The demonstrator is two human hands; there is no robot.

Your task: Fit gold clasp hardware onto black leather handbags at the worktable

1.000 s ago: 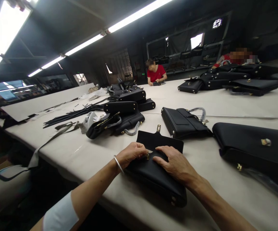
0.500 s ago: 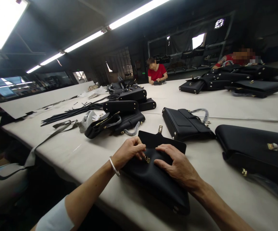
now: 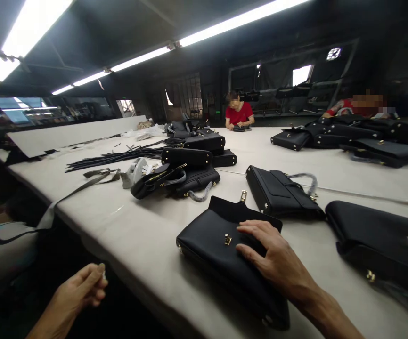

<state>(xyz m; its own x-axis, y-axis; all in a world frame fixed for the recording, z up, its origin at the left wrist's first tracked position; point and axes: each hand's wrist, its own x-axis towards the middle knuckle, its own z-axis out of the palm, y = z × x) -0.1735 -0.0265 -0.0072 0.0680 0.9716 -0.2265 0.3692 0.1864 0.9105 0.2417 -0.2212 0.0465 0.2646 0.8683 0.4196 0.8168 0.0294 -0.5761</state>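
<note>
A black handbag (image 3: 207, 240) lies on the table in front of me, its flap (image 3: 225, 207) folded open away from me. At the middle of its front shows a gold turn-lock (image 3: 227, 239). My right hand (image 3: 271, 249) rests on the bag to the right of the lock, fingers stretched and apart. Off the table's near edge, at lower left, my left hand (image 3: 84, 287) is closed in a pinch. A tiny pale bit shows at its fingertips, too small to name. The gold clasp plate (image 3: 243, 196) sits at the flap's tip.
Another black handbag (image 3: 281, 190) lies just beyond, and a larger one (image 3: 380, 235) at right. Several bags (image 3: 193, 157) and black straps (image 3: 115, 159) are piled behind left, beside a tape dispenser (image 3: 135, 173). A person in red (image 3: 239, 114) works across the table (image 3: 136, 226).
My left hand has left the lock and moved down and left, past the table edge. My right hand stays on the bag. The view has shifted slightly.
</note>
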